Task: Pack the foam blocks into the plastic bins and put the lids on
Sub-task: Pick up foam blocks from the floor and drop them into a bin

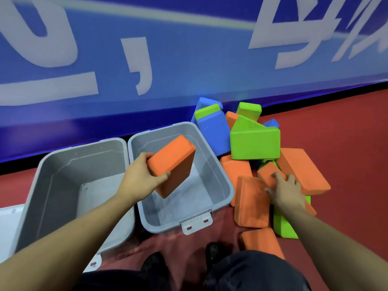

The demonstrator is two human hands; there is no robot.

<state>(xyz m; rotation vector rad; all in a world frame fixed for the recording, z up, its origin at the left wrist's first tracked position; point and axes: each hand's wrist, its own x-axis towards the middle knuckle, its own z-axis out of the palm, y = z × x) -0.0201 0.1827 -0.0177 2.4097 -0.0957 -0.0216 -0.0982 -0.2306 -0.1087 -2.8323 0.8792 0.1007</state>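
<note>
Left hand (140, 179) curled in a grip (thumb forward); right hand (286, 189) reaching, fingers spread.

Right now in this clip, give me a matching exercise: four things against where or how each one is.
Things:
1. left hand
2. right hand
3. left bin
4. big green block

States:
A. on top of the pile
B. holds an orange block over the right bin
C. nothing inside
D. reaching onto orange blocks in the pile

Pairs: 1-B, 2-D, 3-C, 4-A
</note>
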